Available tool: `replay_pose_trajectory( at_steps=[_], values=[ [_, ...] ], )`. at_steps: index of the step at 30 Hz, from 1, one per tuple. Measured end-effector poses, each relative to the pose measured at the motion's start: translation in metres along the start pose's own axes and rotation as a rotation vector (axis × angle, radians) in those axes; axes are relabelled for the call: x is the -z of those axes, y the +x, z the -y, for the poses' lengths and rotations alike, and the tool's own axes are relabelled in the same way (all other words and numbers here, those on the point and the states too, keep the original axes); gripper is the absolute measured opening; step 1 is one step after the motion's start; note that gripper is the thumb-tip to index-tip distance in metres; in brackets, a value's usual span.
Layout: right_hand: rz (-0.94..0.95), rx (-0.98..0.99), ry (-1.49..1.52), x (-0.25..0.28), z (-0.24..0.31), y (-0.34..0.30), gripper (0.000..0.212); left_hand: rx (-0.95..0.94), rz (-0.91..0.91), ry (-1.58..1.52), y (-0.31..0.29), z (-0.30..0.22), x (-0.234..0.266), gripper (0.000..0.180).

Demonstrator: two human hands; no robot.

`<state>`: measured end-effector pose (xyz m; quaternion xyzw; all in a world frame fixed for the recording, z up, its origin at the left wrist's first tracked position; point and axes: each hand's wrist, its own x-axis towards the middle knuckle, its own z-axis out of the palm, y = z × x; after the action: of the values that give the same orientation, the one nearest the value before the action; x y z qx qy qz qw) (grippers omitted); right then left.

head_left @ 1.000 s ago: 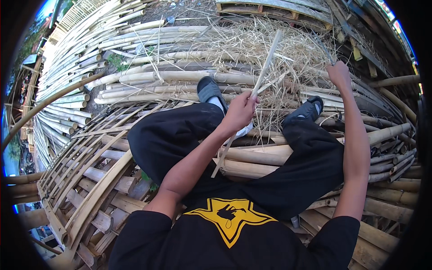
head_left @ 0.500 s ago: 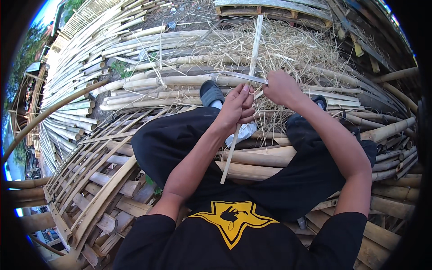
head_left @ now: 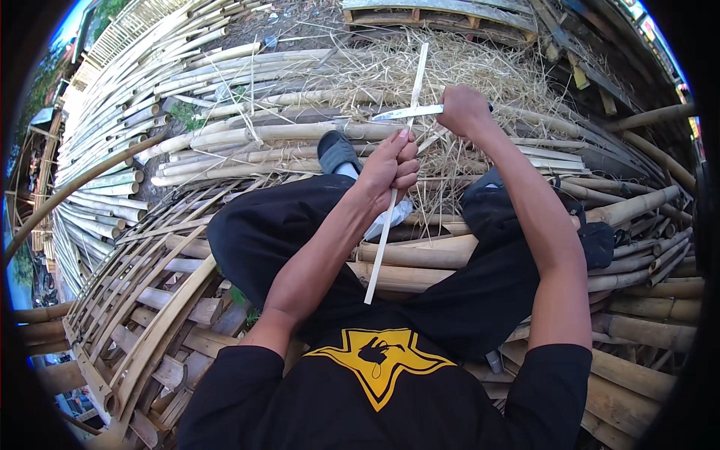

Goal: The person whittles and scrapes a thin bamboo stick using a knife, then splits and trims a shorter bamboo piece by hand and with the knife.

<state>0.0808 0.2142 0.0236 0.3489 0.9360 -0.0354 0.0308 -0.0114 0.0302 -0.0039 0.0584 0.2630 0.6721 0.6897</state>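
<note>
My left hand (head_left: 389, 163) is closed around a thin pale bamboo strip (head_left: 381, 251). One end of the strip hangs down toward my lap; the other points up and away past my fist. My right hand (head_left: 465, 111), to the right and a little farther off, grips a knife (head_left: 409, 112) by its handle. The blade points left and lies across the strip just beyond my left thumb. My fingers cover the middle of the strip and most of the knife handle.
Loose bamboo shavings (head_left: 480, 82) cover the ground ahead. Long bamboo poles (head_left: 285, 133) lie across in front of my feet, with more stacked at the left. A wooden pallet (head_left: 442, 16) stands at the back. Beside my left knee is a split-bamboo lattice (head_left: 142, 300).
The knife has moved outward along the strip with my right hand, and its blade is turned more level. My left hand keeps its hold on the strip. The whole view has shifted slightly.
</note>
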Motion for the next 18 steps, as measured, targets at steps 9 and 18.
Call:
replay_pose_trajectory(
  at_steps=[9,18],
  values=[
    [-0.079,-0.049,0.014,0.0,0.001,0.006,0.023,0.018,0.016,-0.081,0.003,-0.004,-0.003,0.019],
    [0.303,-0.151,0.5,-0.045,0.01,-0.006,0.04,-0.126,-0.068,0.359,-0.003,-0.049,0.024,0.036]
  ],
)
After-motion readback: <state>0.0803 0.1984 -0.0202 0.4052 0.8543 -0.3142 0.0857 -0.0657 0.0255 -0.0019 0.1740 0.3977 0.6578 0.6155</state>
